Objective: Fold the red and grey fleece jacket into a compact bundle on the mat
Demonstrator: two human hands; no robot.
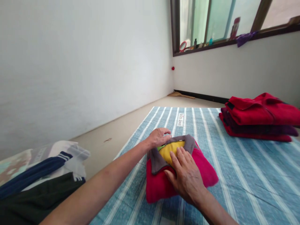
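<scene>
A folded pink jacket (159,186) with a grey collar and yellow lining lies on the blue striped cloth (131,200) in front of me. At the collar's far left corner rests my left hand (159,137), its fingers bent over the edge; whether they pinch the fabric is hidden. My right hand (185,172) lies flat on the jacket's front and yellow lining, fingers stretched out.
To the right stands a stack of folded red and dark purple clothes (260,120). Dark garments (39,193) lie at the lower left. A window sill (208,47) with small items runs along the back; a broom (181,95) is on the floor.
</scene>
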